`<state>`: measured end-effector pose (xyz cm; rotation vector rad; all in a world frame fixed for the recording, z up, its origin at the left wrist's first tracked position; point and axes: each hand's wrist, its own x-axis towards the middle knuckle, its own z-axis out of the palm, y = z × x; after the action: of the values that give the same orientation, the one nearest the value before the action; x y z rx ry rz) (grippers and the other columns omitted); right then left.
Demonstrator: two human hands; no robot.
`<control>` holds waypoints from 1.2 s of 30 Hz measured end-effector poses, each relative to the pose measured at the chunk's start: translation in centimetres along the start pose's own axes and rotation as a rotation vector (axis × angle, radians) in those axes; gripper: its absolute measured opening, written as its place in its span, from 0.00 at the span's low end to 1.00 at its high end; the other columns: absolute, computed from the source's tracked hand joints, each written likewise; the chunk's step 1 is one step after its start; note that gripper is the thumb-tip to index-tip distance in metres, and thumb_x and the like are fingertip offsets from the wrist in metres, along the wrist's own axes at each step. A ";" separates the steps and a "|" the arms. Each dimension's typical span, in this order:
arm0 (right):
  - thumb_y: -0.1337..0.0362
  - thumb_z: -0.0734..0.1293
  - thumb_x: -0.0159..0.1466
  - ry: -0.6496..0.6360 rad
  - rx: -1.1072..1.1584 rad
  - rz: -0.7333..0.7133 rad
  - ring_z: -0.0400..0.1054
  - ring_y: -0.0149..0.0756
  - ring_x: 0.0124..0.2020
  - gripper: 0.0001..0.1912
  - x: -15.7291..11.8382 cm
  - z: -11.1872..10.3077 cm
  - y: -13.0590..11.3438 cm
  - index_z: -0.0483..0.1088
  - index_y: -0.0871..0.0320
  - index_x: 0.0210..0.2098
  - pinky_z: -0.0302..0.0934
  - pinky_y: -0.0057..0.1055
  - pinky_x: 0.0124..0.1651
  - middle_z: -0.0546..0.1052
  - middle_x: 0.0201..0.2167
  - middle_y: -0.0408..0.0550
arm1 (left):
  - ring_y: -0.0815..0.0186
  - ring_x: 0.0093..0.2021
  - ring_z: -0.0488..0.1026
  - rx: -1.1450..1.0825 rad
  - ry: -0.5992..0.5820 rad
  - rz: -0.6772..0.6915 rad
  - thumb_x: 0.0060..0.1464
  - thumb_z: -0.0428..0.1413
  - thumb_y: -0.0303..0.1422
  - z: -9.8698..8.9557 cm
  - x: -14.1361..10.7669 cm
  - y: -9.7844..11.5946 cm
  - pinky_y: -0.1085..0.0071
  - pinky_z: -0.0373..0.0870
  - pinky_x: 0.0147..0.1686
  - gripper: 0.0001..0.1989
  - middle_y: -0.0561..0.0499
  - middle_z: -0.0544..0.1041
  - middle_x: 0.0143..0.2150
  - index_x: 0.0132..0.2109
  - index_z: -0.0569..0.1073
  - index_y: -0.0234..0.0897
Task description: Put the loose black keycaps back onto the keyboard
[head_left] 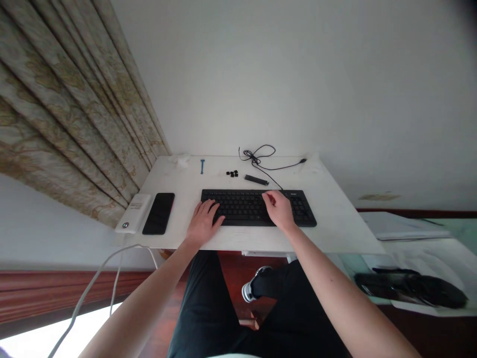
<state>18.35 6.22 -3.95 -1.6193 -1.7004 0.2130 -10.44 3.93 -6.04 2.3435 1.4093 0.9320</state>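
Observation:
A black keyboard (pixel 242 206) lies across the white desk in front of me. My left hand (pixel 203 219) rests on its left end, fingers spread flat over the keys. Over the keyboard's right-hand part, my right hand (pixel 278 209) is closed with thumb and fingertips together; whatever it may pinch is hidden. Several small black keycaps (pixel 232 173) lie loose behind the keyboard. Beside them is a dark narrow bar (pixel 256 180), and further left a small blue tool (pixel 202 166).
The keyboard's black cable (pixel 254 158) is bundled at the back, its plug (pixel 302 160) to the right. A phone (pixel 158 214) and a white box (pixel 134 214) occupy the desk's left side. A wall (pixel 242 74) rises behind; a curtain (pixel 74 74) hangs at left.

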 end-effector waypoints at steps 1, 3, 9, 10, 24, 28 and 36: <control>0.53 0.58 0.69 0.048 -0.060 -0.023 0.66 0.40 0.31 0.19 -0.9 -0.9 1.1 0.74 0.58 0.35 0.59 0.35 0.38 0.75 0.30 0.52 | 0.49 0.65 0.62 0.009 -0.002 0.006 0.62 0.53 0.42 0.0 -0.1 0.0 0.46 0.52 0.67 0.21 0.40 0.70 0.61 0.58 0.71 0.39; 0.53 0.57 0.70 0.114 -0.170 -0.049 0.66 0.41 0.33 0.20 -2.3 -2.2 2.9 0.73 0.59 0.35 0.58 0.36 0.40 0.75 0.30 0.52 | 0.48 0.65 0.62 0.030 -0.003 0.013 0.62 0.53 0.42 0.1 -0.2 0.0 0.46 0.52 0.66 0.21 0.39 0.70 0.61 0.58 0.71 0.39; 0.54 0.56 0.72 0.080 -0.371 -0.105 0.66 0.44 0.38 0.20 -4.0 -2.6 4.3 0.73 0.58 0.34 0.54 0.37 0.42 0.75 0.33 0.54 | 0.50 0.57 0.68 0.024 0.067 -0.013 0.62 0.53 0.39 0.4 2.5 0.2 0.46 0.50 0.66 0.15 0.40 0.74 0.54 0.52 0.75 0.39; 0.55 0.56 0.72 0.054 -0.391 -0.120 0.65 0.44 0.38 0.20 -3.9 -2.5 4.2 0.73 0.58 0.34 0.53 0.37 0.43 0.75 0.34 0.54 | 0.50 0.57 0.68 0.014 0.077 -0.023 0.62 0.53 0.39 0.5 3.7 0.3 0.47 0.52 0.65 0.15 0.40 0.74 0.53 0.51 0.75 0.38; 0.56 0.56 0.73 0.047 -0.448 -0.157 0.64 0.41 0.39 0.20 -3.6 -2.7 3.6 0.73 0.59 0.33 0.51 0.36 0.44 0.74 0.34 0.52 | 0.49 0.55 0.68 0.442 -0.289 -0.217 0.60 0.47 0.23 6.0 17.8 2.7 0.54 0.63 0.53 0.15 0.34 0.72 0.51 0.49 0.74 0.30; 0.56 0.56 0.73 0.045 -0.433 -0.163 0.64 0.41 0.38 0.19 -3.6 -2.7 3.8 0.73 0.58 0.34 0.51 0.36 0.44 0.74 0.34 0.52 | 0.51 0.55 0.68 0.444 -0.298 -0.242 0.62 0.45 0.24 6.6 18.0 2.3 0.56 0.64 0.53 0.15 0.34 0.73 0.51 0.50 0.73 0.30; 0.57 0.57 0.72 0.037 -0.419 -0.148 0.64 0.41 0.39 0.18 -3.6 -2.8 3.8 0.73 0.59 0.34 0.51 0.36 0.45 0.74 0.35 0.52 | 0.54 0.48 0.73 0.284 -0.245 -0.307 0.61 0.50 0.26 5.5 17.6 1.8 0.59 0.67 0.50 0.09 0.39 0.78 0.45 0.43 0.75 0.34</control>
<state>22.72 2.54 -5.73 -1.7642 -1.9166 -0.2621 0.11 18.71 -2.41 2.2371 1.8210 0.3679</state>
